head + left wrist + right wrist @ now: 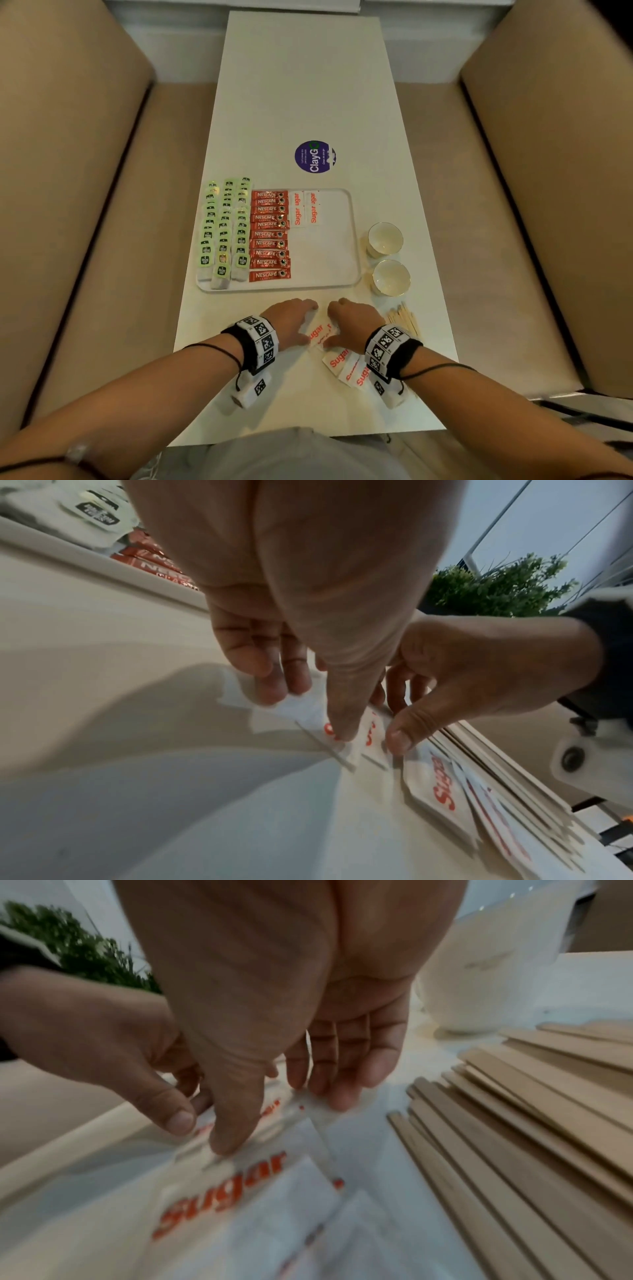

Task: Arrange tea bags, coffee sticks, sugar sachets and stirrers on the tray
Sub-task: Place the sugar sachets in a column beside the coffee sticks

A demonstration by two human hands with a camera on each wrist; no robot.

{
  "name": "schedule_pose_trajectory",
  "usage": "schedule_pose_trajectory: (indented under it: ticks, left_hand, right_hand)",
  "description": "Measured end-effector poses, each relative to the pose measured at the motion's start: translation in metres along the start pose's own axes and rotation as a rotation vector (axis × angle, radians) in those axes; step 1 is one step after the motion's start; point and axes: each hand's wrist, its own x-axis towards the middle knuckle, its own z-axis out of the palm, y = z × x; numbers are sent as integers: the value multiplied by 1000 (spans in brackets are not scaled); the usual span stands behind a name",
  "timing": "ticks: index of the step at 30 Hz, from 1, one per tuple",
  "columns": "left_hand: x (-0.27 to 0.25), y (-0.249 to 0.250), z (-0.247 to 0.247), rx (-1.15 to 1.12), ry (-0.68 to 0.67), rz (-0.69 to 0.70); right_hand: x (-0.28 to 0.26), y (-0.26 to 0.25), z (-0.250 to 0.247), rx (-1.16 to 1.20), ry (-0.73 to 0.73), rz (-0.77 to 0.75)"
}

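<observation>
My left hand (pixel 291 320) and right hand (pixel 352 325) each pinch a few sugar sachets (pixel 320 334) on the worktop (pixel 308 85), squaring them. That way they should lie tidily on the tray (pixel 354 240) beside the coffee sticks (pixel 270 236).

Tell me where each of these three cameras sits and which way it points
Head: worn on the head, facing down the table at the tray; both forearms and wristbands show.
Left wrist: under the left hand, looking along its fingers at the sugar sachets.
Right wrist: under the right hand, facing the sachets, with the stirrers alongside.
Shared: each wrist view also catches the other hand on the same sachets.
</observation>
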Motion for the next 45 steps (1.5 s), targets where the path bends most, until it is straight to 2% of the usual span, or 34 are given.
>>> schedule_pose_trajectory:
  ticks: [8,20,26,31,37,43,45]
  left_hand:
    - [4,9,11,49,28,-36]
    - [4,8,13,-104,119,-128]
    - [1,5,0,-263,113,-143]
    - [-5,2,-22,-637,164,-210]
    - [-9,2,-52,-836,247,-243]
    - [-8,1,-71,-843,230,-152]
    - [-6,1,-74,-824,263,-117]
  right_hand:
    - [7,-5,2,36,-7,-35]
    - [8,-4,4,177,13,-63]
    - [9,-4,-4,369,97,-67]
    - [15,-4,-24,543,231,-40]
    - [21,-5,-47,633,315,-102]
    - [33,-13,-66,697,316,-136]
    - [39,-15,-70,704,327,-135]
